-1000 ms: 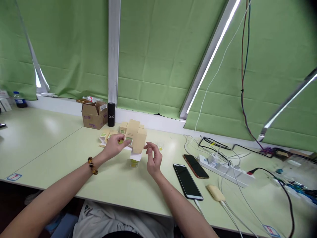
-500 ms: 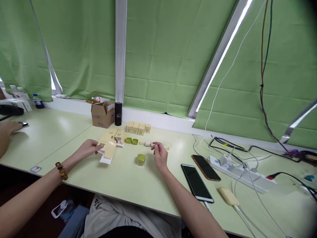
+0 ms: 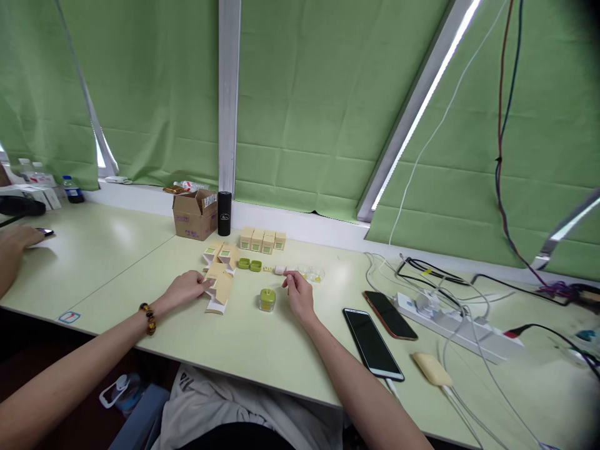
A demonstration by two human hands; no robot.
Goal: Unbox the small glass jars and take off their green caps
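My left hand [image 3: 188,287] is closed, thumb and fingers pinching the edge of an unfolded cream cardboard box [image 3: 220,286] with a white inner flap. Two similar open boxes [image 3: 220,252] stand just behind it. My right hand [image 3: 299,296] hovers or rests at the middle of the table, fingers loosely curled and slightly apart, with nothing visible in them. Its fingertips are near a small pale piece [image 3: 280,270]. Between my hands sits a small clear jar with a green lid [image 3: 267,299]. Two green lids [image 3: 249,265] and tiny yellowish pieces [image 3: 267,269] lie behind it.
Several closed small boxes [image 3: 262,240] stand at the back, near a carton [image 3: 194,215] and a black tumbler [image 3: 224,214]. Clear round pieces [image 3: 316,274] lie beyond my right hand. Phones [image 3: 374,344] and a cabled power strip [image 3: 450,325] are right. Another person's hand [image 3: 21,240] is far left.
My left hand has moved right with the unfolded box, bringing it in front of the two open boxes. My right hand has shifted slightly left and down.
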